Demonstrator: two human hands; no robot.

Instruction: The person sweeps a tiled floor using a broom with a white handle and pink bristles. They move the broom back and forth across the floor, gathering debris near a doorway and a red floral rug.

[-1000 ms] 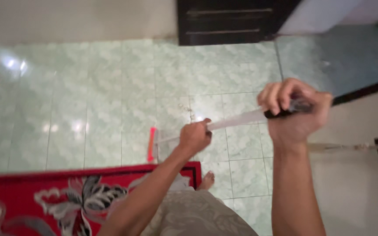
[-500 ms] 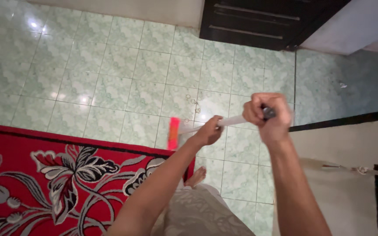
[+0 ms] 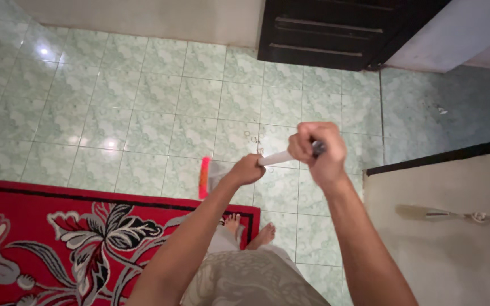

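Note:
I hold a long-handled floor tool with a white shaft (image 3: 276, 157) and a pink-red head (image 3: 204, 178). My left hand (image 3: 246, 169) is closed round the shaft lower down. Higher up, my right hand (image 3: 319, 151) is closed round the dark grip at the shaft's top end. The pink head rests on the pale green tiled floor (image 3: 143, 107), just beyond the edge of a red rug (image 3: 75, 232) with a black, white and grey flower pattern. My bare feet (image 3: 250, 229) stand at the rug's right end.
A dark wooden cabinet or door (image 3: 330, 31) stands at the far wall. A cream wall face (image 3: 443, 226) with a dark trim is on the right, with a rope or stick-like thing (image 3: 455, 215) against it. A light wall runs along the top.
The view has shifted and the tool head has slid left along the tiles near the rug edge. Both hands have moved left with the shaft, still gripping it.

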